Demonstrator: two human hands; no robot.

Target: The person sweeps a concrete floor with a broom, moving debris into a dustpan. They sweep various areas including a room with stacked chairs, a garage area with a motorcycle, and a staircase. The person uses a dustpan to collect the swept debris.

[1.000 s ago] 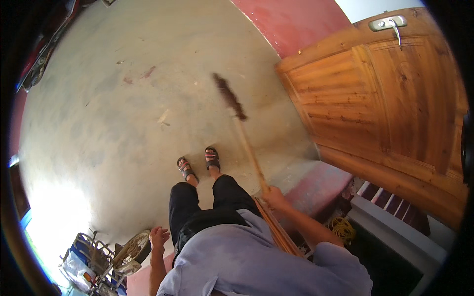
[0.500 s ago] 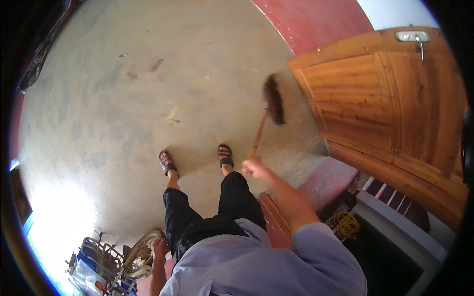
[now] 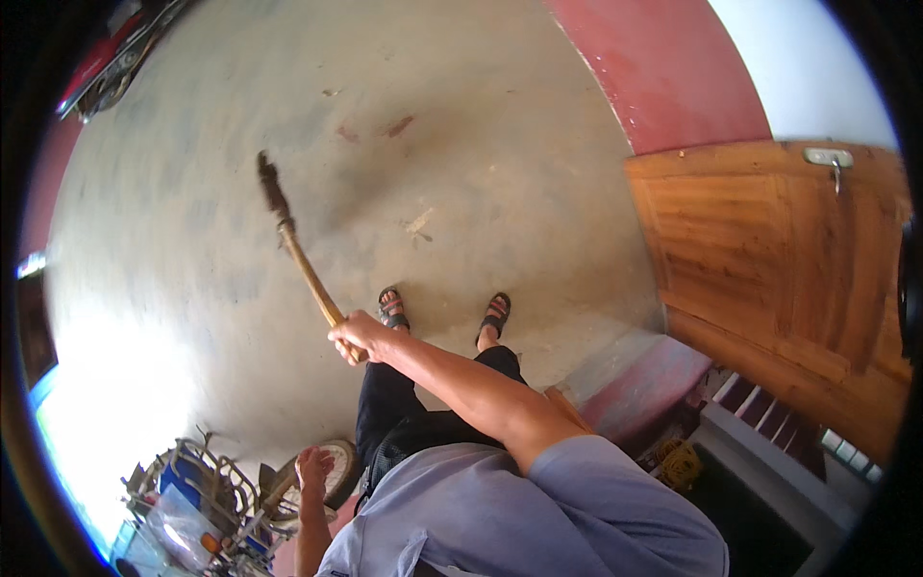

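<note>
A short broom (image 3: 310,276) with a pale wooden handle and a dark brush head is gripped near the handle's end by my right hand (image 3: 360,337). My right arm reaches across my body to the left. The brush head points away from me, above the concrete floor (image 3: 192,240), and a soft shadow lies to its right. My left hand (image 3: 313,469) hangs low at my left side, its fingers loosely apart with nothing in them, close to the wheel of a parked bike (image 3: 336,473).
A wooden door (image 3: 760,260) stands at the right beside a red and white wall (image 3: 673,77). Below it are a reddish step (image 3: 654,385) and a coil of yellow rope (image 3: 679,465). A red vehicle (image 3: 101,72) is at the far left. Bright light falls at the left.
My right hand has swung the broom from the right, near the door, across to the left. The view has shifted left. My left hand still hangs at my side.
</note>
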